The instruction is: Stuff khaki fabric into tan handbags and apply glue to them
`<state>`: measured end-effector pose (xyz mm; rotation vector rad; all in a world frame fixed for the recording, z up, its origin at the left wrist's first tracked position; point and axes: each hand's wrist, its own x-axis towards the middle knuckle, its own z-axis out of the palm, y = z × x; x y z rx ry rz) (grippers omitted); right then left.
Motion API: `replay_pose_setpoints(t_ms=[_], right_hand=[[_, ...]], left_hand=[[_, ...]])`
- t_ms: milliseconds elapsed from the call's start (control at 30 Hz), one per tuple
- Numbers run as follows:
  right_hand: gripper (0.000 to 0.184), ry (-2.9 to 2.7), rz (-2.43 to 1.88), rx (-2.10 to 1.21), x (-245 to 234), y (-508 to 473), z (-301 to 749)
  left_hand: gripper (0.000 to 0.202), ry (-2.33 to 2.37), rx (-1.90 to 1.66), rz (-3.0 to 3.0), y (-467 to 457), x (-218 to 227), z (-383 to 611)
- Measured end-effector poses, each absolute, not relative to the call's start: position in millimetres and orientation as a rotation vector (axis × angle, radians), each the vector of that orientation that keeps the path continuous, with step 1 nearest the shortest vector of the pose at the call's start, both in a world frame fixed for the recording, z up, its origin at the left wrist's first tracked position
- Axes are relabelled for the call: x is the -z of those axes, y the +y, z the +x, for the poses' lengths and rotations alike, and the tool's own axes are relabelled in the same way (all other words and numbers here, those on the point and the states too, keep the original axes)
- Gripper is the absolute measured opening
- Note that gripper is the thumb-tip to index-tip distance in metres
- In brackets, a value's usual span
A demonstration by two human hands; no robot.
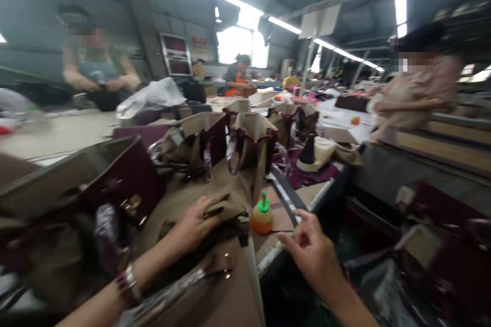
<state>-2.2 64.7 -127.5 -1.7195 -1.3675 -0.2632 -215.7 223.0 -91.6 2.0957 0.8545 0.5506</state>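
Observation:
My left hand (197, 225) is closed on the brown cloth lining (226, 207) of a handbag lying in front of me. That handbag's tan side (215, 296) shows below, with a plastic-wrapped handle (172, 286) and small metal fittings. Thumb and index finger apart, my right hand (312, 250) hovers over the table edge with nothing visible between the fingers. Just left of it stands a small round bottle (261, 219) with orange liquid and a green nozzle. A dark strip with a white band (284, 194) lies behind the bottle.
A maroon handbag (123, 179) stands at left, and several more handbags (253, 133) line the table behind. A black and cream object (316, 153) rests on maroon material. At lower right are other maroon bags (448, 214). Co-workers sit or stand left, right and far back.

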Motion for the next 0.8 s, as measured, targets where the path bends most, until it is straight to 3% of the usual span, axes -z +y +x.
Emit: replay_pose_setpoints(t_ms=[67, 233, 567, 800], right_hand=[[0.068, -1.195, -1.814, 0.199, 146, 77, 29], [0.087, -1.273, -1.768, -0.013, 172, 107, 56], [0.061, -1.486, -1.659, -0.334, 186, 146, 28], [0.045, -1.358, -1.705, -0.368, 162, 123, 22]], left_hand=[[0.027, 0.79, -0.564, 1.979, 225, 91, -212], [0.029, 0.688, -0.535, 1.647, 228, 87, -196], [0.028, 0.52, -0.281, 1.719, 247, 84, -191], [0.037, 0.6, -0.159, 1.594, 251, 84, -185]])
